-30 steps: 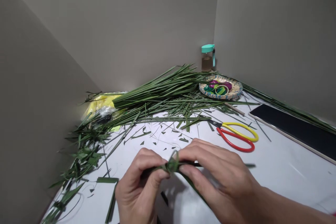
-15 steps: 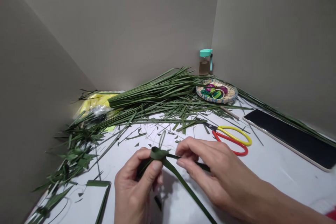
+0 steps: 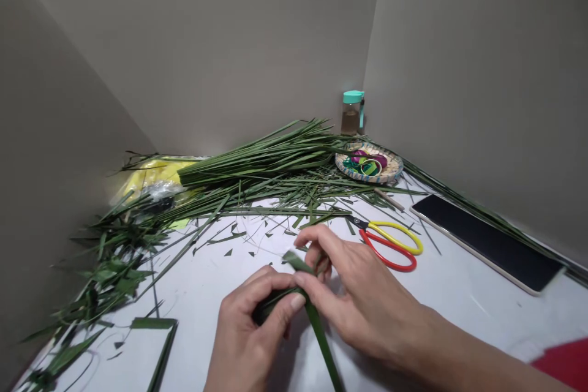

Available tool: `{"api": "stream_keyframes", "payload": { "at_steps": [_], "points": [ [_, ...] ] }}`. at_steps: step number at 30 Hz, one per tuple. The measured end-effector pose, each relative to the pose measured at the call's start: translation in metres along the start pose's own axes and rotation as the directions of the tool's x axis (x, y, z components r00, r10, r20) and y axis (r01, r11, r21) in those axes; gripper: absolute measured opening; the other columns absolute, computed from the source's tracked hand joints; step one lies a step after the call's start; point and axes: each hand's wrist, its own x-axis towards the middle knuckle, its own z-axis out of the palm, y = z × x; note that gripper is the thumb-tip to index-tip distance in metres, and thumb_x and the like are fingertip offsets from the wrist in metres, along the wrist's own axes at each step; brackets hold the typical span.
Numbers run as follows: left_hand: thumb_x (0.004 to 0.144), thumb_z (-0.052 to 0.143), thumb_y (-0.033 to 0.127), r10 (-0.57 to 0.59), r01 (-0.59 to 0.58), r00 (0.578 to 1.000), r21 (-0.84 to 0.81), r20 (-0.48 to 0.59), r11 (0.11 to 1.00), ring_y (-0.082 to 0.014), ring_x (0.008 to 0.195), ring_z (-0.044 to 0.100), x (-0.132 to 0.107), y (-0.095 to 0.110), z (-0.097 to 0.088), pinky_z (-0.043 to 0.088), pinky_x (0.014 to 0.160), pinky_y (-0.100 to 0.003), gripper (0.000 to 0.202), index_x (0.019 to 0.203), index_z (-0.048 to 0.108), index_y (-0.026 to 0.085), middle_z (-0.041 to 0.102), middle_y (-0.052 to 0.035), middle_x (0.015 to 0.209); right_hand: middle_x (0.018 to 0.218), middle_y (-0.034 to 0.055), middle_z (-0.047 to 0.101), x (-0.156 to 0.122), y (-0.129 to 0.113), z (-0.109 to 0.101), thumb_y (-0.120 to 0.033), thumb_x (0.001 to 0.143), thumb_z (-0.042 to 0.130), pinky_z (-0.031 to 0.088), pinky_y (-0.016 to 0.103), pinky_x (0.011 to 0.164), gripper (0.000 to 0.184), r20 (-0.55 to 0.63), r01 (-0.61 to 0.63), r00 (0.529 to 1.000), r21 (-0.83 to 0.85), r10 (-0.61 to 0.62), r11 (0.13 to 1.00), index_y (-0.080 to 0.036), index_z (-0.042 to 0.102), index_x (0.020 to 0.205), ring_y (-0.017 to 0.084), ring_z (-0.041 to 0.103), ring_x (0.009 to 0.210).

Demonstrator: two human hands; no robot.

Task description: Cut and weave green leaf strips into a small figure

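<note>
Both my hands work on a folded green leaf strip (image 3: pixel 316 324) low in the middle of the head view. My left hand (image 3: pixel 250 337) pinches the folded part between thumb and fingers. My right hand (image 3: pixel 353 297) is closed on the same strip from the right, its thumb pressing the fold and its fingers holding the upper end. A long tail of the strip runs down toward the bottom edge.
A bundle of long green leaves (image 3: pixel 257 162) lies across the back of the white table (image 3: pixel 459 294), with cut scraps (image 3: pixel 105 269) at the left. Red and yellow scissors (image 3: pixel 390 242), a woven tray (image 3: pixel 367 165), a bottle (image 3: pixel 351 113) and a dark tablet (image 3: pixel 487 242) lie to the right.
My hands have come closer together and the fold has tightened; the right hand moved left onto the fold. The view has shifted a little to the right and down.
</note>
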Motion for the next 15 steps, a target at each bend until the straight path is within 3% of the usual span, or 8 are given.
{"api": "stream_keyframes", "payload": {
  "at_steps": [2, 5, 8, 10, 11, 13, 15],
  "points": [
    [0.077, 0.075, 0.033, -0.011, 0.011, 1.0, 0.016, 0.004, 1.0, -0.0124, 0.047, 0.05, 0.0, 0.001, 0.0, 0.04, 0.045, -0.022, 0.012, 0.071, 0.077, 0.023, 0.062, -0.0011, 0.063, 0.084, 0.0005, 0.065, 0.002, -0.001, -0.003, -0.014, 0.087, 0.054, 0.042, 0.03, 0.071, 0.01, -0.087, 0.075, 0.993, -0.001, -0.075, 0.997, -0.021, 0.055, 0.094, 0.018, 0.061, 0.077],
    [0.079, 0.074, 0.035, -0.055, 0.055, 0.998, 0.032, 0.014, 0.998, -0.0119, 0.048, 0.051, -0.001, 0.0, -0.001, 0.039, 0.045, -0.021, 0.013, 0.073, 0.076, 0.024, 0.059, 0.0003, 0.063, 0.08, -0.0014, 0.066, 0.006, -0.002, -0.008, -0.013, 0.085, 0.057, 0.04, 0.029, 0.073, 0.008, -0.165, 0.089, 0.982, 0.003, -0.087, 0.996, -0.021, 0.057, 0.084, 0.016, 0.06, 0.078],
    [0.078, 0.075, 0.034, -0.065, 0.065, 0.998, 0.044, -0.008, 0.997, -0.0119, 0.049, 0.052, -0.001, -0.001, -0.002, 0.039, 0.047, -0.021, 0.012, 0.073, 0.076, 0.024, 0.059, 0.0007, 0.064, 0.079, -0.0018, 0.065, 0.009, 0.0, -0.013, -0.013, 0.08, 0.06, 0.039, 0.032, 0.076, 0.011, -0.218, 0.008, 0.976, 0.071, 0.008, 0.997, -0.022, 0.059, 0.087, 0.018, 0.06, 0.082],
    [0.077, 0.075, 0.033, -0.03, 0.032, 0.999, 0.046, -0.033, 0.998, -0.0119, 0.049, 0.052, 0.0, -0.002, -0.001, 0.04, 0.049, -0.022, 0.011, 0.072, 0.077, 0.024, 0.059, 0.0009, 0.062, 0.075, -0.0036, 0.062, 0.012, 0.004, -0.016, -0.014, 0.079, 0.062, 0.039, 0.031, 0.072, 0.019, -0.161, -0.096, 0.975, 0.304, 0.15, 0.948, -0.023, 0.057, 0.095, 0.017, 0.058, 0.077],
    [0.077, 0.075, 0.033, -0.021, 0.023, 0.999, 0.043, -0.043, 0.999, -0.0119, 0.049, 0.052, 0.001, -0.002, -0.001, 0.04, 0.049, -0.022, 0.011, 0.071, 0.077, 0.023, 0.059, 0.0009, 0.061, 0.073, -0.0047, 0.061, 0.014, 0.007, -0.018, -0.016, 0.079, 0.064, 0.04, 0.029, 0.07, 0.022, -0.104, -0.149, 0.97, 0.467, 0.221, 0.872, -0.023, 0.055, 0.098, 0.016, 0.057, 0.074],
    [0.076, 0.077, 0.032, -0.039, 0.04, 0.998, 0.007, -0.046, 0.999, -0.0116, 0.049, 0.051, 0.002, -0.003, -0.002, 0.039, 0.049, -0.022, 0.012, 0.071, 0.078, 0.022, 0.059, 0.0004, 0.063, 0.072, -0.0049, 0.06, 0.02, 0.013, -0.023, -0.018, 0.079, 0.068, 0.042, 0.027, 0.069, 0.026, -0.001, -0.197, 0.951, 0.772, 0.31, 0.605, -0.021, 0.055, 0.101, 0.014, 0.057, 0.072],
    [0.072, 0.08, 0.031, -0.132, 0.128, 0.991, -0.095, -0.035, 0.987, -0.0106, 0.049, 0.051, 0.005, -0.006, -0.005, 0.038, 0.047, -0.021, 0.011, 0.072, 0.078, 0.019, 0.06, 0.0002, 0.063, 0.075, -0.0028, 0.061, 0.026, 0.018, -0.029, -0.018, 0.075, 0.071, 0.046, 0.026, 0.074, 0.027, 0.002, -0.139, 0.935, 0.922, 0.354, 0.362, -0.019, 0.058, 0.099, 0.013, 0.058, 0.076]
  ]
}}
